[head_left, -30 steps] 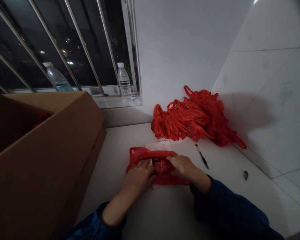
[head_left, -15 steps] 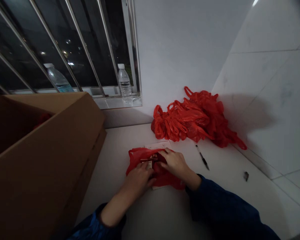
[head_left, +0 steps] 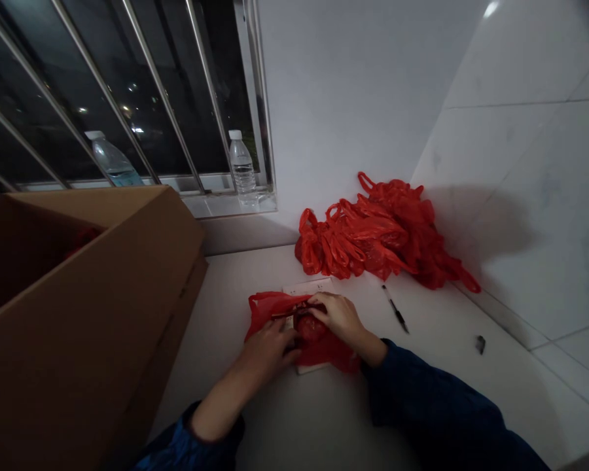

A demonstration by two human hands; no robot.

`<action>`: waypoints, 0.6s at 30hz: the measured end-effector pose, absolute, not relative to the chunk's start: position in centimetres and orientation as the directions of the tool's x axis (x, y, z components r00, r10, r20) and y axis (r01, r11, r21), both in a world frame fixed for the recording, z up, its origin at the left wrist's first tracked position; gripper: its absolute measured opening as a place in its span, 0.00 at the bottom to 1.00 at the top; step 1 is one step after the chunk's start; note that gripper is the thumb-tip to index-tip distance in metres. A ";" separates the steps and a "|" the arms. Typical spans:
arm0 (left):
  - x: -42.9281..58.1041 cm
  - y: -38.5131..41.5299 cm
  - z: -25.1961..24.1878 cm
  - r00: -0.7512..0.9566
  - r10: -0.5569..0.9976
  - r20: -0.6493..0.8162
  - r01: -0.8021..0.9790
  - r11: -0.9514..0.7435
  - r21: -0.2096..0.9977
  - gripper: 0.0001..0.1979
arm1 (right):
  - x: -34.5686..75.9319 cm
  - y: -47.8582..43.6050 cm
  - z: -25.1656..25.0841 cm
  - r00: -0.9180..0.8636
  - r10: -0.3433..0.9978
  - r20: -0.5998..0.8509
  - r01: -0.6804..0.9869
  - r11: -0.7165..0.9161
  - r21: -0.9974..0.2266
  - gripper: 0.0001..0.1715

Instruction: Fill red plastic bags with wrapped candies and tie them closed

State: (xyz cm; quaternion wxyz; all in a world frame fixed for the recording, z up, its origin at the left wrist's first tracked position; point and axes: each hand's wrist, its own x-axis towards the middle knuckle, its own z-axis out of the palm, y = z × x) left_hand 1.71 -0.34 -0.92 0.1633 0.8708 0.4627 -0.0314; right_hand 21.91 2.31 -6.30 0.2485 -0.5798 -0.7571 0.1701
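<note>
A red plastic bag [head_left: 331, 356] lies spread flat over a white board with printed marks [head_left: 308, 286] on the table. On the bag's middle is a flat dark red packet [head_left: 302, 307] with small light lettering, too dim to read. My left hand [head_left: 265, 350] curls its fingers over the packet's near left side. From the right, my right hand [head_left: 339, 319] pinches the packet's right end between thumb and fingers. A pale patch shows under the packet beside my left fingertips. Parts of the packet and bag are hidden by my fingers.
A large open cardboard box [head_left: 93, 314] with something red inside stands at left. Knotted red plastic bags [head_left: 383, 229] are heaped against the wall. A black pen [head_left: 395, 309] and a small dark object [head_left: 480, 345] lie at right. Two bottles stand by the barred window, one clear bottle [head_left: 243, 170] on the sill.
The dark red packet has tilted and its lettered face shows less. My right fingers have closed in on its end, and more of the red bag shows between my hands.
</note>
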 end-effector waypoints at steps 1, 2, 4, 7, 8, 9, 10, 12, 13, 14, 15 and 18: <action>1.7 -0.3 -0.9 0.572 0.794 -0.205 0.815 -0.522 0.253 0.16 | 21.9 2.4 -6.4 -0.187 0.965 0.185 0.769 0.261 -0.583 0.10; 1.7 -0.3 -0.9 0.575 0.792 -0.205 0.813 -0.524 0.254 0.16 | 22.1 2.6 -6.5 -0.180 0.966 0.185 0.746 0.256 -0.614 0.10; 1.7 -0.2 -0.9 0.572 0.793 -0.209 0.814 -0.518 0.263 0.16 | 22.6 2.9 -6.5 -0.183 0.966 0.185 0.698 0.260 -0.667 0.09; 1.6 0.0 -1.1 0.563 0.799 -0.212 0.819 -0.506 0.270 0.15 | 24.0 3.0 -5.4 -0.225 0.956 0.186 0.592 0.286 -0.753 0.12; 1.6 0.1 -1.2 0.566 0.801 -0.198 0.817 -0.510 0.269 0.15 | 24.6 2.9 -4.8 -0.256 0.950 0.177 0.507 0.288 -0.812 0.13; 1.5 0.1 -1.3 0.571 0.804 -0.167 0.810 -0.519 0.272 0.15 | 25.2 2.6 -4.1 -0.293 0.942 0.166 0.395 0.277 -0.876 0.13; 1.5 0.2 -1.3 0.578 0.807 -0.120 0.799 -0.530 0.285 0.15 | 25.6 2.3 -3.3 -0.335 0.929 0.154 0.269 0.251 -0.930 0.13; 1.6 0.1 -1.1 0.575 0.818 -0.004 0.760 -0.532 0.373 0.15 | 26.3 1.5 -1.7 -0.395 0.908 0.141 0.063 0.180 -0.982 0.14; 1.7 0.1 -1.0 0.561 0.827 0.038 0.727 -0.514 0.455 0.15 | 26.5 1.1 -1.0 -0.403 0.904 0.142 0.011 0.160 -0.987 0.14; 1.8 0.0 -0.8 0.543 0.838 0.056 0.680 -0.478 0.556 0.16 | 26.5 0.7 -0.3 -0.401 0.904 0.148 -0.022 0.152 -0.988 0.14; 1.9 -0.1 -0.6 0.519 0.853 0.061 0.619 -0.424 0.661 0.17 | 26.5 0.4 0.2 -0.395 0.905 0.158 -0.049 0.151 -0.987 0.13; 2.3 -0.3 0.1 0.419 0.902 0.105 0.355 -0.269 0.895 0.16 | 26.2 -0.3 1.0 -0.375 0.906 0.195 -0.099 0.170 -0.981 0.12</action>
